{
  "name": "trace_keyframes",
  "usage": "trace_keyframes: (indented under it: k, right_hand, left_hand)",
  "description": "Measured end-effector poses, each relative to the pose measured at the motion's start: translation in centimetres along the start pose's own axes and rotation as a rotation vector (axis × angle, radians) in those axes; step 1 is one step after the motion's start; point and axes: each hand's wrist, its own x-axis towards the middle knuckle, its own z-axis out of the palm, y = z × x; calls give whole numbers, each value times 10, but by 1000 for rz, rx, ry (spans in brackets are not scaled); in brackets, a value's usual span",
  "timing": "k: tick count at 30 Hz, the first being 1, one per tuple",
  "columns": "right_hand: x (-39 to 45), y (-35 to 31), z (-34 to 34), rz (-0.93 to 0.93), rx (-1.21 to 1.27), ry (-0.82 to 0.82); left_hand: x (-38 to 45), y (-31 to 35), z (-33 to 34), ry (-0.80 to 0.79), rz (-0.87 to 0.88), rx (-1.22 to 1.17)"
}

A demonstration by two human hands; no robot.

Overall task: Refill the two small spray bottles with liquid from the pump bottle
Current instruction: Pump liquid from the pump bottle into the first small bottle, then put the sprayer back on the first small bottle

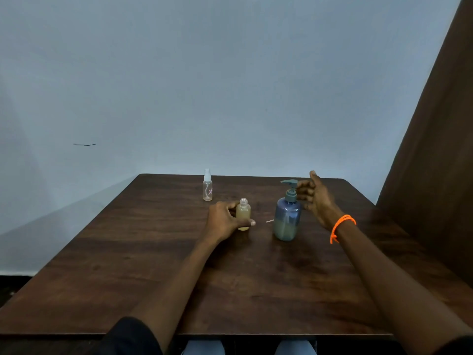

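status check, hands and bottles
Left hand grips open bottle. Right hand beside pump bottle, holding nothing. Capped bottle stands behind. Nothing in the way.

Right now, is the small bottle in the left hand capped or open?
Open: the small yellowish bottle shows a bare threaded neck, no sprayer.

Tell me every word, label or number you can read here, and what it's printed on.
No text here can be read.
Far spray bottle: a small pink-red label mark, too small and blurred to read.
Open spray bottle, held by the left hand: nothing printed shows.
Pump bottle: nothing printed shows.
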Motion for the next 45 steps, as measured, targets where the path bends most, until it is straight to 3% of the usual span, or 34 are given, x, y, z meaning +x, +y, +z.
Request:
trace_keyframes:
  k: [2, 5, 7, 13, 16, 18, 19, 23, 26, 28, 29, 31, 32, 34, 37, 40, 45]
  right_hand:
    - [8, -1, -2, -16, -241, 42]
    - [21, 9, -4, -136, -606, -24]
    - [28, 15, -3, -161, -713, -58]
    - [31, 18, -6, -177, -684, -59]
    - [30, 12, -21, -145, -571, -34]
    - [27, 3, -32, -119, -494, 23]
    - [27, -1, -36, -124, -462, 64]
    - [13, -33, -34, -278, -249, 329]
    - [-8, -70, -16, -570, -176, 567]
    - [-31, -94, 12, -814, -216, 608]
    - [-41, -103, 32, -936, -278, 566]
    - [-52, -111, 76, -1047, -440, 330]
    - [-49, -109, 98, -1002, -560, 163]
    - [-35, -101, 137, -741, -878, -120]
    - [-15, -82, 176, -458, -1110, -349]
    - [-12, -75, 190, -463, -1105, -418]
    - [-20, -70, 185, -440, -1181, -546]
  left_hand:
    - [6, 0, 0, 6, -1, 4]
    - [14, -4, 2, 10, -16, 22]
    - [19, -9, 7, 14, -10, 30]
    - [26, -14, -9, -41, 18, 27]
    - [49, -28, -48, 198, -74, -107]
    - [74, -39, -74, 387, -141, -48]
    - [87, -45, -84, 384, -188, 3]
    - [119, -63, -83, 56, -330, 19]
    - [118, -79, -69, -36, -334, -157]
    - [109, -74, -62, -5, -265, -179]
    - [103, -67, -59, 44, -215, -191]
    - [83, -43, -57, 134, -130, -241]
    - [73, -32, -57, 182, -70, -219]
    - [50, -7, -60, 270, 66, -85]
    - [23, 13, -67, 342, 183, 44]
    - [7, 21, -74, 289, 157, 47]
    - [-6, 16, -95, -45, 42, -12]
